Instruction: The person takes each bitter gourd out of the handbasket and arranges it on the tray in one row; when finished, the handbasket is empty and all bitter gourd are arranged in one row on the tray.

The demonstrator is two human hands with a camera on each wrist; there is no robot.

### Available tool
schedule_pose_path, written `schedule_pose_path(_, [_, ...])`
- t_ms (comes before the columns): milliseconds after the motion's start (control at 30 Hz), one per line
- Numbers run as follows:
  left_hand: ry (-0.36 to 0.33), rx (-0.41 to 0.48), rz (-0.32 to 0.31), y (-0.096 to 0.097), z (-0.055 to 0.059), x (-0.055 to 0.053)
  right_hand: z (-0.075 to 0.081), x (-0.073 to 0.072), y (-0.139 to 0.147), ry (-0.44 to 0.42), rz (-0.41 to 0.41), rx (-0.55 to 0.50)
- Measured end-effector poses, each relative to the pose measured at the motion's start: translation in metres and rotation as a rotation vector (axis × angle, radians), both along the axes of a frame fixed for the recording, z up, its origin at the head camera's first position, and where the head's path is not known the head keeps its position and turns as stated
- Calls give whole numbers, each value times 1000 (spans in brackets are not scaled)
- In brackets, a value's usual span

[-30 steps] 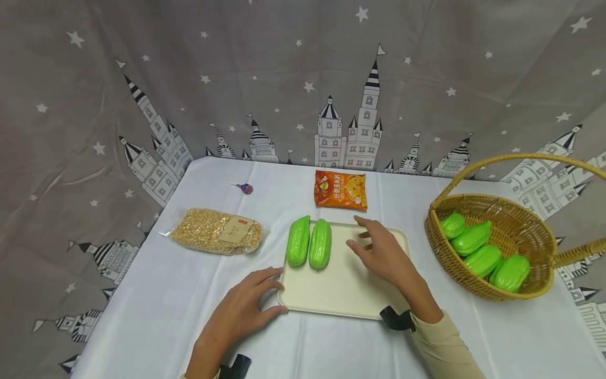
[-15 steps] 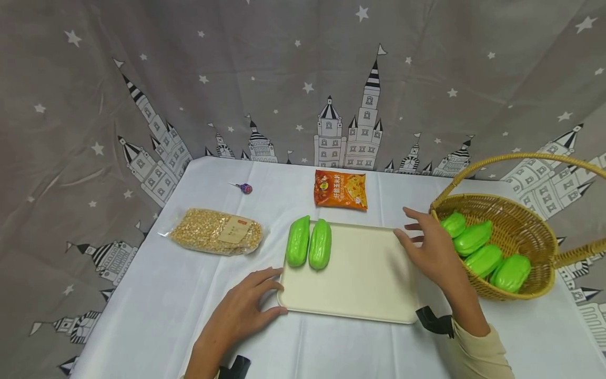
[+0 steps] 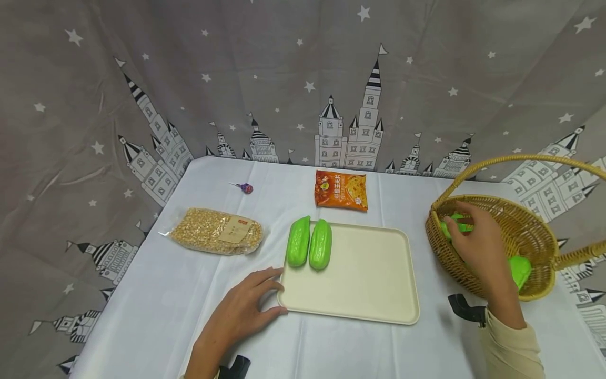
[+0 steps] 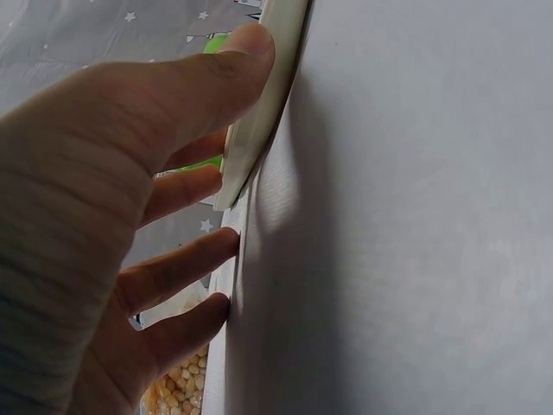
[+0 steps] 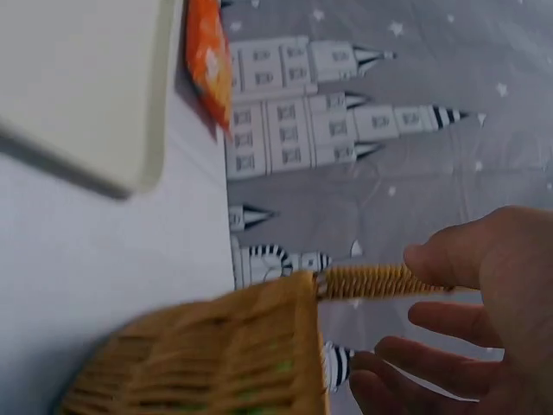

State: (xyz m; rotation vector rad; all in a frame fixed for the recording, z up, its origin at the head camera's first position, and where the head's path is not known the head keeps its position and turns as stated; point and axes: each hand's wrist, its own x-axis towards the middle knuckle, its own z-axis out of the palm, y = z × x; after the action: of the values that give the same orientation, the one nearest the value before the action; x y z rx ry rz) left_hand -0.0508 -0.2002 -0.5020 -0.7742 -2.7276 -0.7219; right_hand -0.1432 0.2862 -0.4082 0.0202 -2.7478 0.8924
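In the head view, my left hand [image 3: 243,305] rests at the front left corner of a cream tray [image 3: 369,279]. Its thumb and fingertips touch the rim [image 4: 252,143], the fingers only slightly bent. Two glossy green oblong fruits [image 3: 320,243] lie side by side on the tray's left part. My right hand [image 3: 480,245] is inside the opening of a wicker basket [image 3: 442,263], over more green fruits [image 3: 519,271] that it partly hides. Loosely bent, its fingers [image 5: 432,359] show no fruit between them in the right wrist view.
Behind the tray lies an orange snack packet [image 3: 341,190]. A bag of corn kernels [image 3: 215,231] is at the left, with a small lollipop [image 3: 245,188] beyond it. The basket's tall handle [image 3: 521,157] arches over the right side.
My right hand has moved from above the tray rightward into the basket. The left hand stays at the tray corner, and the two fruits on the tray have not moved.
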Motion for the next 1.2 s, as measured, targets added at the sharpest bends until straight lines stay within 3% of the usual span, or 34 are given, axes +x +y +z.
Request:
schedule_pose_path(167, [-17, -1, 5, 0, 0, 0, -7, -1, 24, -65, -77, 92])
schedule_pose_path(433, [23, 6, -3, -2, 0, -1, -14, -2, 46, -188, -147, 185])
schedule_pose_path(767, [7, 5, -1, -1, -1, 1, -21, 0, 56, -233, -142, 203])
schedule_pose_path(1200, [-8, -2, 12, -1, 0, 1, -24, 1, 68, -357, -107, 234])
